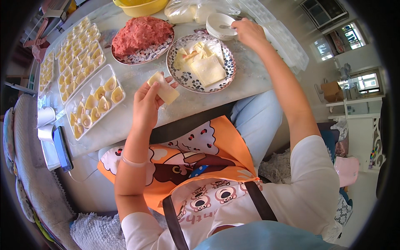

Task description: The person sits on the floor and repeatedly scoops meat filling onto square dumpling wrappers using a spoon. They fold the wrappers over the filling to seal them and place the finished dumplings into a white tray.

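My left hand (pixel 148 98) pinches a pale square dough wrapper (pixel 167 92) between thumb and fingers, above the table's near edge. At the back, my right hand (pixel 249 33) is closed at the rim of a small white bowl (pixel 216 20). A small grey spoon (pixel 225 27) seems to run from its fingers into the bowl, partly hidden. Between the hands lies a patterned plate (pixel 177 68) with a stack of wrappers (pixel 208 71) and loose folded pieces. Left of it, a mound of pink minced meat (pixel 142 36) fills another patterned plate (pixel 143 59).
Clear trays (pixel 118 101) of folded dumplings line the table's left side. A phone (pixel 62 149) and a white cup (pixel 46 116) sit at the left edge. Behind are a yellow basin (pixel 143 8) and a plastic bag (pixel 196 11); more clear trays (pixel 285 43) lie at right.
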The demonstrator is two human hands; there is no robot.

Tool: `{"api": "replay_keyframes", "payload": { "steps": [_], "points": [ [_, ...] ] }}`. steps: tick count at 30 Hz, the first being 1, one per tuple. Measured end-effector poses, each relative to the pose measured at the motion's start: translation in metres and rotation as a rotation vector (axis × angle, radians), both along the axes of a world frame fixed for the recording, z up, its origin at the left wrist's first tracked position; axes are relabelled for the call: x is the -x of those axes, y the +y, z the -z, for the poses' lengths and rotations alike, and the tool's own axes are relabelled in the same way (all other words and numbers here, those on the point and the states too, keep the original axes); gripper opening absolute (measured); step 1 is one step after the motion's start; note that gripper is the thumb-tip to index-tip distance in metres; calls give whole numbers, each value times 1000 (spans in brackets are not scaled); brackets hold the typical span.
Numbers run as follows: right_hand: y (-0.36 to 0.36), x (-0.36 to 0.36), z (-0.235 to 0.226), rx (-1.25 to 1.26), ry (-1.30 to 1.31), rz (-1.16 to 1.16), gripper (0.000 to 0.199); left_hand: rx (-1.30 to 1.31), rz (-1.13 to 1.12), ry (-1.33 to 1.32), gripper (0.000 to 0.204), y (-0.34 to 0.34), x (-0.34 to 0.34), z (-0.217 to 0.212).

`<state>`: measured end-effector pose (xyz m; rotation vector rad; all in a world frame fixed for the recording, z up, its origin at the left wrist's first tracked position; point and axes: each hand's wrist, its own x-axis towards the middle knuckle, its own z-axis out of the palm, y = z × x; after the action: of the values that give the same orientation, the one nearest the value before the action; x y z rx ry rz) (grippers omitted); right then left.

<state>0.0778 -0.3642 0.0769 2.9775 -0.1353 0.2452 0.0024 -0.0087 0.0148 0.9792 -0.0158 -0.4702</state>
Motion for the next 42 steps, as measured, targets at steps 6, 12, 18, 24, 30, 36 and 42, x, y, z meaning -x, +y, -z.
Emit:
{"api": "replay_keyframes", "payload": {
  "steps": [6,12,18,24,30,36,42],
  "points": [
    [3,16,-26,-57,-27,46,22,-64,-50,-43,32,3,2,-2],
    [29,48,-9,-844,-127,-322,23,49,-36,12,35,3,1,-5],
    [147,85,4,-728,-223,-827,27,87,-21,-11,30,3,6,-9],
    [156,81,20,-581,-324,-765,24,143,-50,10,29,6,8,-16],
    [201,102,40,-1340,-107,-308,29,351,-180,17,30,2,8,-13],
    [240,102,56,-1814,-193,-136,20,245,-287,-78,34,-1,11,-6],
    [240,88,56,-1461,-366,-219,12,-409,-531,-629,25,-6,-1,13]
  ]
}}
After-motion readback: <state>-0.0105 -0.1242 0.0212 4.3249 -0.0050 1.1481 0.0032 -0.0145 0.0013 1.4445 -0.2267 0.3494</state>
